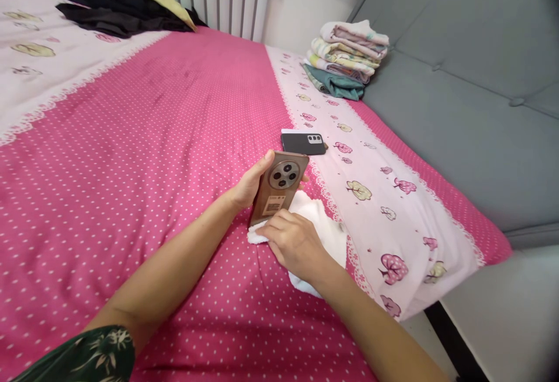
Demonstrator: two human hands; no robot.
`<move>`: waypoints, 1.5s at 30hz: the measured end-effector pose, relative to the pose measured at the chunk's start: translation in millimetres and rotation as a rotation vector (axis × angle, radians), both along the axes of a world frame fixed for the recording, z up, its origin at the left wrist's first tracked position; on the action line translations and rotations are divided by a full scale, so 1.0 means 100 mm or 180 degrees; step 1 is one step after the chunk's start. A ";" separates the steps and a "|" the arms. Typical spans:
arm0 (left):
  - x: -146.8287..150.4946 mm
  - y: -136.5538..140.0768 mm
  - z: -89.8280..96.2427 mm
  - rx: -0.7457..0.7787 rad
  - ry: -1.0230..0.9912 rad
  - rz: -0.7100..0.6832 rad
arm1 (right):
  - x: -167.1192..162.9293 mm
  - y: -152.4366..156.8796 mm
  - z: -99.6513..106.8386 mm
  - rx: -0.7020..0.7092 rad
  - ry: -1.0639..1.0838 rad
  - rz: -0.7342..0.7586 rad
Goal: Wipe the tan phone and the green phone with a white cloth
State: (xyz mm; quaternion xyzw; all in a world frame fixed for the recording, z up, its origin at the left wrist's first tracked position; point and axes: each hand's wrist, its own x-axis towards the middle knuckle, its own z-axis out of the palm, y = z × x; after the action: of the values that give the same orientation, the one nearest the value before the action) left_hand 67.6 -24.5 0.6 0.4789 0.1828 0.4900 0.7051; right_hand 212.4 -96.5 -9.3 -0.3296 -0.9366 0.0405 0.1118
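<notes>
Evidently, the person near me is giving a brownish phone (287, 193) a wipe, or so I'm judging from how the hands are working together. The left hand (250, 188) is gripping it towards its upper end, the thumb (265, 163) lying along one side and fingertips (305, 179) showing past the other, so the phone is tilting above the pink dotted bedspread (196, 137) with its back facing up. The right hand (297, 243) is bunching a corner of a white cloth (328, 227) against the lower end, while the rest of the cloth is trailing on the bed beneath that wrist. To my mind, doing this well is calling for a firm hold on the sides, light pressure along the edge, a fresh fold of cloth for each part, and gentle strokes around the round camera ring (283, 174) and the sticker (273, 205), whose corners could be lifting under hard rubbing. As for writing, that sticker is carrying small dark print with a denser block, but I'm not managing to read any of it. A dark phone (297, 143) is lying just beyond, and no brand is showing legibly on either one.
</notes>
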 end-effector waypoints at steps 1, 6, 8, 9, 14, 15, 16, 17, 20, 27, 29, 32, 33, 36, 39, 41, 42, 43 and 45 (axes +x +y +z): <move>0.00 0.00 0.00 0.0004 0.0006 -0.0004 | 0.00 0.00 0.00 -0.0008 0.0000 -0.0005; 0.00 0.01 -0.01 0.0000 0.0001 -0.0036 | 0.00 0.00 0.00 -0.0024 0.0003 0.0008; -0.01 0.01 0.00 -0.0005 -0.0003 -0.0049 | 0.00 0.00 0.00 -0.0020 0.0004 0.0005; -0.01 0.01 0.00 0.0000 -0.0004 -0.0053 | 0.00 0.00 0.00 -0.0016 0.0008 0.0001; -0.01 0.00 0.01 0.0014 0.0037 -0.0030 | 0.01 0.00 -0.01 0.0010 0.0049 0.0015; -0.01 0.00 0.01 0.0010 0.0036 -0.0031 | 0.01 0.00 -0.01 0.0012 0.0050 0.0016; -0.01 0.00 0.01 0.0002 0.0031 -0.0033 | 0.01 0.00 -0.01 0.0009 0.0048 0.0017; -0.01 0.00 0.01 -0.0005 0.0030 -0.0041 | 0.01 0.00 0.00 0.0004 0.0043 0.0017; -0.01 0.00 0.00 -0.0016 0.0025 -0.0062 | 0.01 0.00 0.00 0.0000 0.0044 0.0014; -0.01 0.01 -0.01 0.0013 0.0047 -0.0062 | 0.01 0.00 -0.01 0.0000 0.0067 0.0022; -0.01 0.01 -0.01 0.0029 0.0043 -0.0057 | 0.01 0.00 -0.01 0.0001 0.0064 0.0018; 0.00 0.01 -0.01 0.0010 0.0022 -0.0048 | 0.01 0.00 -0.01 0.0008 0.0055 0.0016; 0.00 0.01 -0.01 0.0007 0.0022 -0.0048 | 0.01 0.00 -0.01 0.0006 0.0052 0.0016; 0.00 0.00 0.00 0.0011 0.0042 -0.0029 | 0.01 0.00 -0.01 -0.0006 0.0052 0.0026; -0.01 0.00 0.00 0.0018 0.0092 -0.0019 | 0.01 0.01 -0.02 -0.0005 0.0041 0.0022; 0.00 0.00 0.00 0.0032 0.0104 -0.0025 | 0.01 0.01 -0.01 0.0006 0.0039 0.0022; 0.00 0.00 0.00 0.0037 0.0100 -0.0028 | 0.01 0.01 -0.01 0.0008 0.0040 0.0025; 0.00 0.01 0.00 0.0042 0.0094 -0.0031 | 0.01 0.01 -0.01 0.0007 0.0042 0.0028; 0.00 0.01 0.00 0.0039 0.0092 -0.0040 | 0.01 0.00 -0.01 -0.0001 0.0044 0.0030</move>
State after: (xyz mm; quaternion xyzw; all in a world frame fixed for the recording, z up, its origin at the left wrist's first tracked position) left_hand 67.1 -23.6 0.3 0.4913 0.1869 0.4797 0.7026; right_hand 213.3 -96.2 -9.8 -0.3248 -0.9374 0.0435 0.1181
